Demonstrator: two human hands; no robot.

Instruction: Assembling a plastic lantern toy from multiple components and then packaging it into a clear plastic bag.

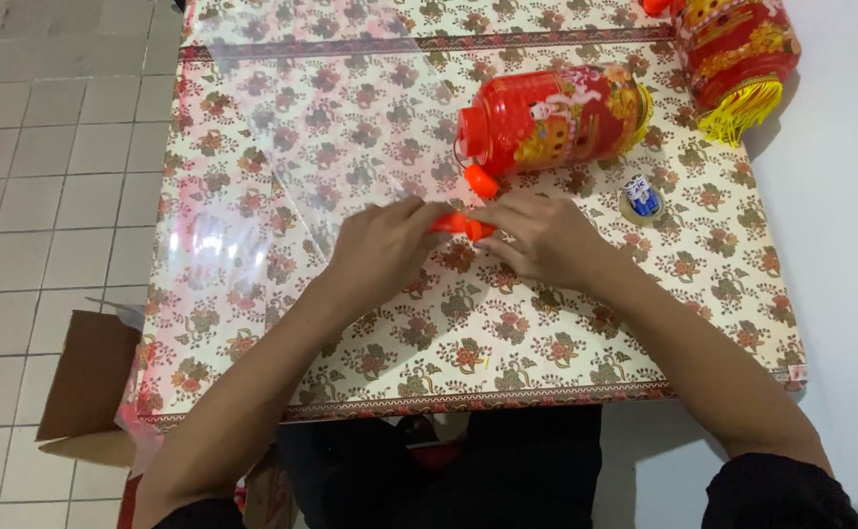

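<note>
Both hands pinch a small orange stick between them, fingers closed on its ends.
Left hand (382,247) and right hand (544,238) hold the orange stick (460,226) over the table (507,353), beside the red lantern (551,120); fitting it needs careful aim.

The orange piece (464,226) is mostly covered by the left hand (382,250) and right hand (542,240). The second lantern (735,44) is cut off by the top edge.
</note>
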